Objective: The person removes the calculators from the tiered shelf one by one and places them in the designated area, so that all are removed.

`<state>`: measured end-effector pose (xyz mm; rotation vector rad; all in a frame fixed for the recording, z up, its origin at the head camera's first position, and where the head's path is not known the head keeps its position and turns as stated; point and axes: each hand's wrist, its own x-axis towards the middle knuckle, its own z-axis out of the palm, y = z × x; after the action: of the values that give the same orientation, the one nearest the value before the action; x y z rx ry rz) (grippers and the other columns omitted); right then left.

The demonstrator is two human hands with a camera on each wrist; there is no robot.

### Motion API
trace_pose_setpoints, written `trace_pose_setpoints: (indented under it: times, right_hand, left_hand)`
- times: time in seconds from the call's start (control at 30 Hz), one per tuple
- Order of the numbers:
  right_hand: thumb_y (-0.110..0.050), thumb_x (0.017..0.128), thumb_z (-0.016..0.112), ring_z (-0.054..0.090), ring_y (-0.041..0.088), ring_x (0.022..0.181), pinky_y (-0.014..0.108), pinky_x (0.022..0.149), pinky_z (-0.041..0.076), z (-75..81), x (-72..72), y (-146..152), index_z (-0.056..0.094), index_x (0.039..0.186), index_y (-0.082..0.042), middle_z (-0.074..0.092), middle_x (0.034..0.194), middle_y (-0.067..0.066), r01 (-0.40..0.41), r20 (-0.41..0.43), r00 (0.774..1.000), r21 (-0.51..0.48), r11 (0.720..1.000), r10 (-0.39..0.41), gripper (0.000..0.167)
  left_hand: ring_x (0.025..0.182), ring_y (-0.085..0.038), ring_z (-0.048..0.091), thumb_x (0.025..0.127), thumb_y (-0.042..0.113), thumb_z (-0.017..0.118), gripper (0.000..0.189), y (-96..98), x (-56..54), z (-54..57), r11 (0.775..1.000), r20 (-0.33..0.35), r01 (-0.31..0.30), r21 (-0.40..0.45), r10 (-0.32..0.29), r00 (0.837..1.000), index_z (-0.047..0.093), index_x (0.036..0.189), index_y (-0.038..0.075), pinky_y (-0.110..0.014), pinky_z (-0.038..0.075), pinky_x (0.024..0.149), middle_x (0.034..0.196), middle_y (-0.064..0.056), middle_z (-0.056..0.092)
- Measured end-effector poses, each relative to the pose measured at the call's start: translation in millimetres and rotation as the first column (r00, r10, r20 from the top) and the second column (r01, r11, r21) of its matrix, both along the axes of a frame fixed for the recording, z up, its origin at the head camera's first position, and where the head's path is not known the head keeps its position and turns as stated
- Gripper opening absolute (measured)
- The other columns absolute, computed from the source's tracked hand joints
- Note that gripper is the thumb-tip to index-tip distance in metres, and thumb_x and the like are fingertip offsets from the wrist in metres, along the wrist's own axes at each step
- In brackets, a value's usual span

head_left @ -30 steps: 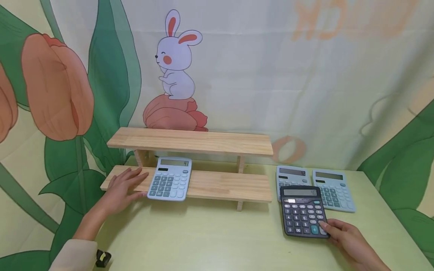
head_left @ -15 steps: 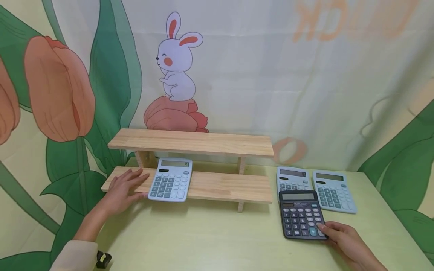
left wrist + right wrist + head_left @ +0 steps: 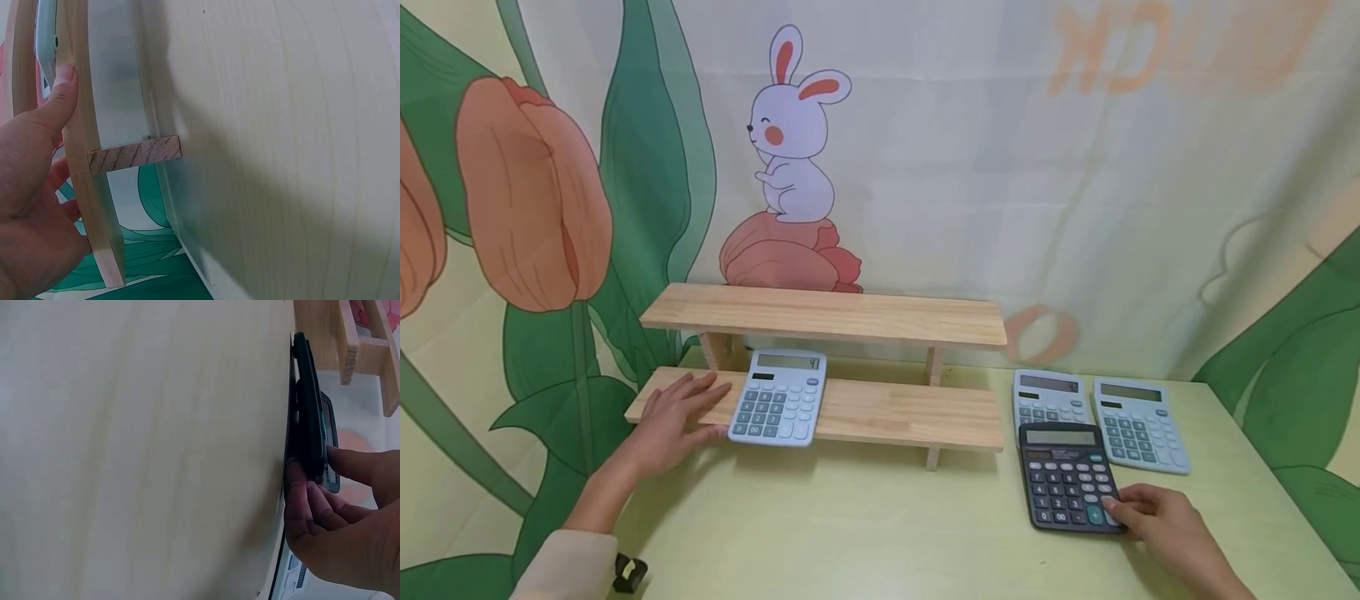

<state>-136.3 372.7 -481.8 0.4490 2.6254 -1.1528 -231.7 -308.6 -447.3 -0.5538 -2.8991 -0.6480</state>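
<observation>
My right hand point(image 3: 1172, 525) pinches the lower right corner of a black calculator point(image 3: 1067, 483), thumb on top and fingers underneath. In the right wrist view the black calculator point(image 3: 312, 419) is seen edge-on, close along the tabletop. It overlaps the lower part of a light blue calculator point(image 3: 1048, 396); a second light blue calculator point(image 3: 1138, 425) lies to the right. My left hand point(image 3: 673, 417) rests on the left end of the lower wooden shelf, fingers extended. Its thumb reaches the lower left corner of another light blue calculator point(image 3: 778, 400), propped tilted on that shelf.
The two-tier wooden shelf point(image 3: 895, 412) stands at the back of the pale green table point(image 3: 850, 525). Behind it hangs a printed cloth point(image 3: 940, 167) with a rabbit and tulips. A small black item point(image 3: 628, 573) lies near my left sleeve.
The right hand has drawn the black calculator slightly toward me and down, and the digits on its display no longer show. My left hand and the shelf calculator stay in place.
</observation>
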Motion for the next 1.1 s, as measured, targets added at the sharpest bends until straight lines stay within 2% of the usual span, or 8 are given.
trace_pose_setpoints:
  times: [0.13, 0.47, 0.67, 0.8, 0.93, 1.03, 1.1]
  right_hand:
    - [-0.036, 0.102, 0.073, 0.062, 0.021, 0.087, 0.035, 0.072, 0.054, 2.5, -2.6, 2, 0.064, 0.123, 0.014, 0.072, 0.102, 0.012, -0.031, -0.012, 0.999, 0.054, 0.998, 0.032, 0.055]
    - [-0.028, 0.099, 0.076, 0.059, 0.022, 0.083, 0.035, 0.068, 0.050, 2.8, -2.8, 2, 0.069, 0.107, 0.005, 0.069, 0.090, 0.004, -0.079, -0.033, 0.996, 0.096, 0.992, 0.082, 0.034]
    - [-0.026, 0.098, 0.078, 0.059, 0.021, 0.082, 0.035, 0.069, 0.049, 3.2, -5.0, 0, 0.070, 0.103, 0.004, 0.069, 0.088, 0.003, -0.115, -0.052, 0.991, 0.167, 0.979, 0.125, 0.031]
    - [-0.027, 0.097, 0.079, 0.059, 0.022, 0.083, 0.037, 0.072, 0.051, 6.6, -7.0, -1, 0.069, 0.108, 0.007, 0.069, 0.090, 0.005, -0.128, -0.068, 0.987, 0.214, 0.968, 0.145, 0.037]
    - [-0.028, 0.098, 0.079, 0.063, 0.023, 0.084, 0.040, 0.073, 0.055, 14.5, -7.6, -6, 0.067, 0.116, 0.011, 0.071, 0.093, 0.008, -0.117, -0.159, 0.973, 0.280, 0.953, 0.167, 0.045]
    - [-0.026, 0.099, 0.077, 0.068, 0.023, 0.087, 0.041, 0.075, 0.058, 26.1, -7.1, -18, 0.068, 0.119, 0.011, 0.073, 0.095, 0.008, -0.097, -0.277, 0.943, 0.301, 0.949, 0.185, 0.043]
    - [-0.028, 0.100, 0.076, 0.069, 0.024, 0.091, 0.039, 0.077, 0.060, 36.1, -7.0, -30, 0.069, 0.121, 0.009, 0.073, 0.099, 0.008, -0.095, -0.338, 0.922, 0.277, 0.956, 0.189, 0.043]
  left_hand:
    - [0.153, -0.057, 0.021, 0.095, 0.039, 0.080, 0.073, -0.7, -0.2, -0.9, 1.000, 0.006, -0.004, 0.005, 0.004, 1.000, 0.053, 0.157, 0.010, -0.084, 0.007, 0.114, 0.166, -0.025, 0.036]
    - [0.152, -0.057, 0.022, 0.096, 0.039, 0.079, 0.071, 0.4, -0.3, -1.7, 1.000, -0.005, -0.007, 0.005, 0.007, 1.000, 0.054, 0.156, 0.009, -0.084, 0.008, 0.113, 0.165, -0.026, 0.038]
    - [0.152, -0.057, 0.023, 0.095, 0.039, 0.080, 0.072, 1.4, 0.7, -0.4, 1.000, -0.005, -0.010, 0.002, 0.010, 1.000, 0.055, 0.155, 0.009, -0.084, 0.008, 0.113, 0.165, -0.026, 0.038]
    - [0.152, -0.057, 0.023, 0.095, 0.040, 0.079, 0.072, 0.7, 1.6, -0.8, 1.000, -0.003, -0.015, -0.003, 0.015, 1.000, 0.054, 0.155, 0.009, -0.084, 0.008, 0.113, 0.165, -0.026, 0.038]
    - [0.152, -0.057, 0.023, 0.095, 0.038, 0.080, 0.072, 0.8, 1.5, -0.4, 1.000, -0.011, -0.012, 0.001, 0.012, 1.000, 0.055, 0.155, 0.008, -0.084, 0.009, 0.113, 0.165, -0.026, 0.039]
    - [0.151, -0.057, 0.024, 0.095, 0.038, 0.080, 0.071, 1.1, 0.5, -0.8, 1.000, -0.022, -0.007, 0.002, 0.007, 1.000, 0.055, 0.154, 0.008, -0.085, 0.009, 0.113, 0.164, -0.026, 0.039]
    - [0.151, -0.058, 0.024, 0.095, 0.038, 0.080, 0.071, 1.3, -0.4, -0.8, 1.000, -0.023, -0.004, 0.003, 0.004, 1.000, 0.055, 0.155, 0.008, -0.085, 0.009, 0.113, 0.164, -0.027, 0.039]
